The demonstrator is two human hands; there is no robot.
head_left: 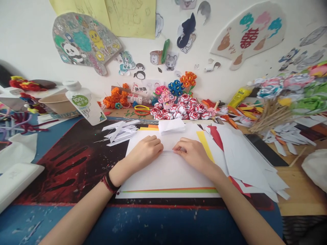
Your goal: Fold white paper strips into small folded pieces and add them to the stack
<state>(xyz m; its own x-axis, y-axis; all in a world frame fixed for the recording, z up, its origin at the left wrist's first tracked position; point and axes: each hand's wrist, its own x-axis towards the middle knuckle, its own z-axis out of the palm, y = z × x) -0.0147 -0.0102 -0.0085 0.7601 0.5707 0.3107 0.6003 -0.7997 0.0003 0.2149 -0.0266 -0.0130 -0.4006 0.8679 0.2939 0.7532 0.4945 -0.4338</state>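
Between my two hands runs a thin white paper strip [168,151], hard to tell from the sheet beneath it. My left hand [144,149] is closed, its fingers curled at the strip's left end. On the other end, the thumb and forefinger of my right hand [192,152] pinch together. Both hands rest over a stack of large paper sheets [166,173], white on top, with orange and green edges showing at the front. Just beyond my hands lies a small pile of folded white paper [171,126]. Loose white paper strips [120,132] are heaped to the left.
A white bottle [85,105] stands at the back left beside a paper bowl [57,103]. Red-and-white paper flowers [181,110] line the wall. White sheets [247,156] pile up at the right, near a bundle of wooden sticks [269,114]. A white box [19,182] sits at the left edge.
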